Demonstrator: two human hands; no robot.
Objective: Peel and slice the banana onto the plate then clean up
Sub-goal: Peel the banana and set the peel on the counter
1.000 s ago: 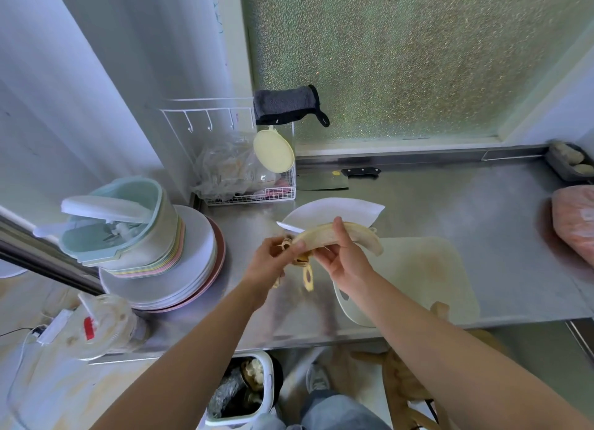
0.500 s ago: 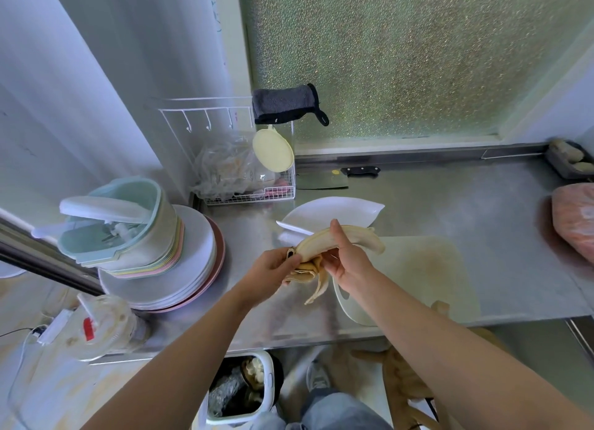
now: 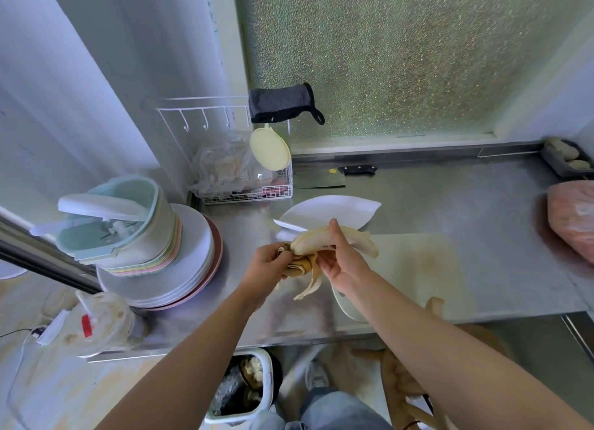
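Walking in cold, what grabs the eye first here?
Dead centre, a pale, nearly peeled banana sits in the right hand, while the left hand grips its brown-yellow peel strips. Behind lies a white leaf-shaped plate on the steel counter; a pastel dish stack stands left.

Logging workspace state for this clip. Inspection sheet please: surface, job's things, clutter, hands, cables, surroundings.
Surface: steel counter, bare in the middle; pale cutting board at the front edge.
Job's things: banana mostly peeled, held above the counter; peel hanging in strips; white plate behind it, no slices yet; cleaver at the back wall.
Clutter: stacked plates with tubs on top, wire rack with bags, pink bag at right.
Hands: left hand gripping the peel; right hand with fingers around the banana.
Cables: white cable on the floor at left.
Surroundings: frosted window, bin below the counter.
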